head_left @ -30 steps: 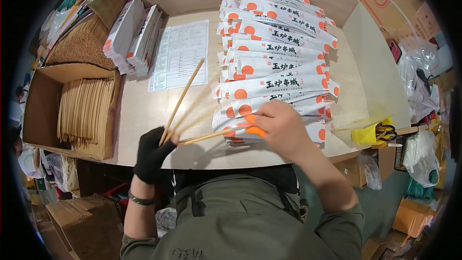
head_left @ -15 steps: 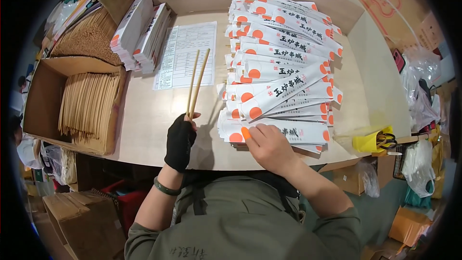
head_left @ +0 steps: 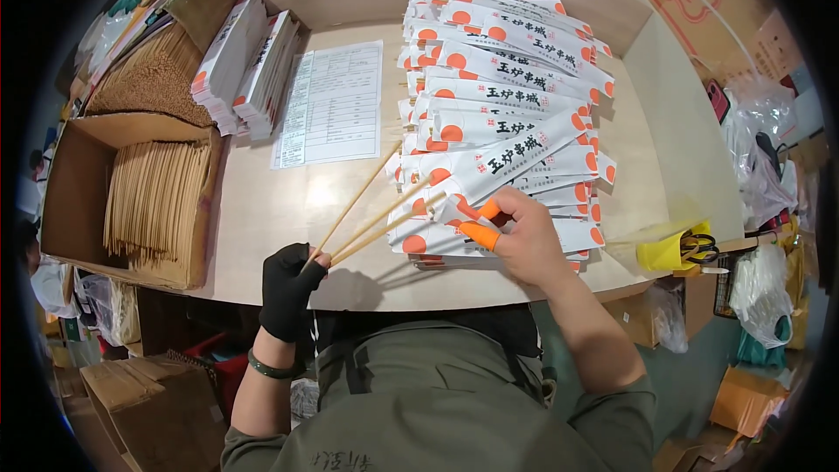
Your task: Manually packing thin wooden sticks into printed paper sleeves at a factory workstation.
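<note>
My left hand (head_left: 290,293), in a black fingerless glove, is closed round the lower ends of a few wooden chopsticks (head_left: 371,225). They fan out up and to the right, one apart from the others. Orange finger covers show on my right hand (head_left: 526,234), which pinches the end of a white and orange paper chopstick sleeve (head_left: 451,208) between thumb and finger. The tips of two chopsticks are at that sleeve end; whether they are inside it I cannot tell. Beneath and beyond lies an overlapping pile of printed paper sleeves (head_left: 516,97), some with stick ends poking out at the left.
At the left stands a cardboard box (head_left: 74,201) of chopsticks, with another full stack of sticks (head_left: 144,79) behind. Bundles of sleeves (head_left: 229,48) and a printed form (head_left: 332,105) lie nearby. Scissors (head_left: 699,249) sit in a yellow holder (head_left: 660,253) at the right edge.
The chopsticks have swung from upright to leaning right, and my left hand has moved left and down. My right hand has lifted off the sleeves, now pinching one sleeve's end.
</note>
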`<state>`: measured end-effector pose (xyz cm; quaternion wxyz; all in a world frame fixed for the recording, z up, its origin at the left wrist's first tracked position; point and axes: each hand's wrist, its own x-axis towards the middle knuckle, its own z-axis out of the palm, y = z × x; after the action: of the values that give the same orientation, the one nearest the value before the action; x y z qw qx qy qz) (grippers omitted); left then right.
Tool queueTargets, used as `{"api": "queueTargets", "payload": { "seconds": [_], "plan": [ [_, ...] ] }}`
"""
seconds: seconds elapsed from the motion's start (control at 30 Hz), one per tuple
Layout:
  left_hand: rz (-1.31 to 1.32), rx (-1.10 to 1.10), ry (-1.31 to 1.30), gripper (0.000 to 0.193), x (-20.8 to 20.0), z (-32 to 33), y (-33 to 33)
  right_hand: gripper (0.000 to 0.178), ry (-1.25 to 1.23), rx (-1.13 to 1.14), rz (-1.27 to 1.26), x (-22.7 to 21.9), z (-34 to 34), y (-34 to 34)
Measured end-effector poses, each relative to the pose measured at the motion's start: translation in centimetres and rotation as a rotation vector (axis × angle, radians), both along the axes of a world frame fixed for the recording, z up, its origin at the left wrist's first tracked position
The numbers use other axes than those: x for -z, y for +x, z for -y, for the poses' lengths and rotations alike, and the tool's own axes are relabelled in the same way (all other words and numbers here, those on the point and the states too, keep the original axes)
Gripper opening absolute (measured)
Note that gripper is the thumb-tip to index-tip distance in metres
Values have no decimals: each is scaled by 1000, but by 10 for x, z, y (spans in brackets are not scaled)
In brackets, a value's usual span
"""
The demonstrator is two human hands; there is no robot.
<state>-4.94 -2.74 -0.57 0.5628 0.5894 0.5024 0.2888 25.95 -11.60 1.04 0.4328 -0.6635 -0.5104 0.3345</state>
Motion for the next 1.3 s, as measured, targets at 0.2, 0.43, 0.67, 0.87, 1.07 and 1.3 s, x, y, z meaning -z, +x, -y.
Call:
{"api": "queueTargets", "payload": {
  "seconds": [0.2,0.43,0.67,0.87,1.07,1.3],
  "plan": [
    [-88,149,84,19,-13,-5,-16,18,-20,-65,-122,-17,0,2],
    [224,167,210,30,-26,-6,54,13,529,-459,642,-23,-23,-47],
    [-136,153,436,40,18,-36,80,44,226,-209,891,-41,-57,44],
    [-185,128,471,39,34,4,107,58,113,-217,1043,-10,-63,83],
    [-221,89,380,36,36,8,104,62,305,-90,957,5,-81,62],
    [-203,96,313,34,36,21,104,70,31,-519,852,11,18,27]
  ]
}}
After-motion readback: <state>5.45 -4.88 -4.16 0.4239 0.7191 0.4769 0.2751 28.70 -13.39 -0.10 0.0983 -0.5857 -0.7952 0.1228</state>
